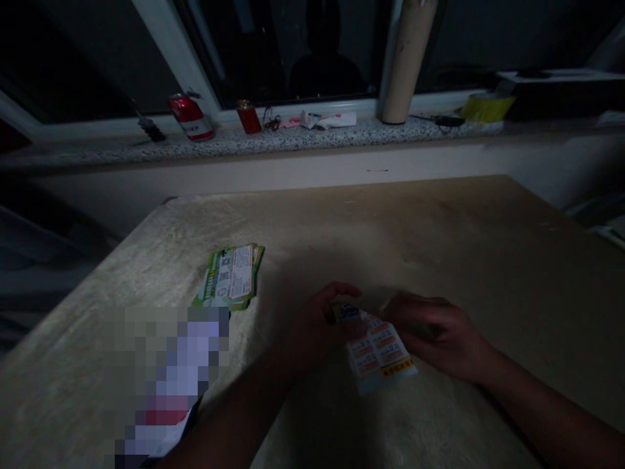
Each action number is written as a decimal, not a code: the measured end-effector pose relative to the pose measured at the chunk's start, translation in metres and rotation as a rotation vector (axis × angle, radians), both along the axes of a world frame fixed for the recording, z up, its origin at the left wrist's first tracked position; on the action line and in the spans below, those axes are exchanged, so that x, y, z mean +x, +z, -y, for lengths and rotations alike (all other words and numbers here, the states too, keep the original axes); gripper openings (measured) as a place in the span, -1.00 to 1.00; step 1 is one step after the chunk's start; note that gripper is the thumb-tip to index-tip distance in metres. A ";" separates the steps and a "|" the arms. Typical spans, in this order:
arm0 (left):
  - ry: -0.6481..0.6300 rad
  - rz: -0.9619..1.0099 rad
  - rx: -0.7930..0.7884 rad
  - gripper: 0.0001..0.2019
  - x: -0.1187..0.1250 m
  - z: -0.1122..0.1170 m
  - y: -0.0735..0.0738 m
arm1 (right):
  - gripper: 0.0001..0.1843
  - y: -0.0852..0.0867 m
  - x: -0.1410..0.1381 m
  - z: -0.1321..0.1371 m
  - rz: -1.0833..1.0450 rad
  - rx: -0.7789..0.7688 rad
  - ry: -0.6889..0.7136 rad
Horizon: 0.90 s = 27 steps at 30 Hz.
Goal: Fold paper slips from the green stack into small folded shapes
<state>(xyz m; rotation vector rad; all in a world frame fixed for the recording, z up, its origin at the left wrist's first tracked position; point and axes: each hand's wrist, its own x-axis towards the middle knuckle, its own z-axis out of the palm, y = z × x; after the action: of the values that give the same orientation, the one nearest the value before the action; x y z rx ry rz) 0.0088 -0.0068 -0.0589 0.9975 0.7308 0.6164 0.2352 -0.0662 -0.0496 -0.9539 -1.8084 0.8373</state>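
My left hand (328, 319) is closed on a scratch card (381, 352), its thumb over the card's upper left part. The card is tilted and shows two columns of orange panels with small print and a yellow strip at its lower edge. At the card's upper right edge is my right hand (432, 332), its fingers curled together. Dim light hides whether those fingertips pinch the card or some small thing. Left of my hands, a stack of green and white printed cards (229, 280) lies on the table (303, 228).
A blurred-out flat object (180, 371) lies by my left forearm. Along the granite windowsill (293, 140) stand a red can (190, 117), an orange-red lighter (249, 117), a crumpled white wrapper (328, 120), a tall cardboard tube (408, 62) and a yellow tape roll (486, 107).
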 end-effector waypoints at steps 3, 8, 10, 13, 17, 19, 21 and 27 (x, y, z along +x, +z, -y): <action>-0.016 0.022 -0.012 -0.47 0.002 0.002 0.001 | -0.81 0.001 -0.003 -0.001 0.064 0.167 0.060; 0.082 0.056 0.146 -0.67 -0.003 0.005 0.003 | -0.80 -0.002 0.000 -0.002 -0.039 0.186 -0.069; 0.054 0.077 0.318 -0.68 -0.006 0.006 0.004 | -0.80 -0.002 0.002 -0.002 -0.072 0.170 -0.104; -0.032 -0.056 0.677 -0.66 -0.006 0.010 0.006 | -0.78 -0.001 0.001 -0.001 -0.084 0.176 -0.108; -0.027 -0.094 0.813 -0.71 -0.003 0.014 0.011 | -0.76 -0.002 -0.003 0.000 -0.089 0.181 -0.109; -0.004 -0.097 0.799 -0.75 -0.002 0.013 0.012 | -0.78 -0.002 -0.005 0.000 -0.105 0.174 -0.115; 0.010 -0.102 0.768 -0.78 -0.003 0.012 0.013 | -0.81 -0.003 -0.006 0.001 -0.124 0.155 -0.118; 0.115 -0.093 0.630 -0.84 0.000 0.016 0.014 | -0.88 0.000 -0.011 0.002 -0.194 0.068 -0.175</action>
<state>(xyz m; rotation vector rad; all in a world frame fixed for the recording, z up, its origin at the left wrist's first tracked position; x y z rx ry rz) 0.0090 -0.0226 -0.0447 1.5786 0.6912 0.9356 0.2242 -0.0678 -0.0497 -0.9385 -1.5536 0.7286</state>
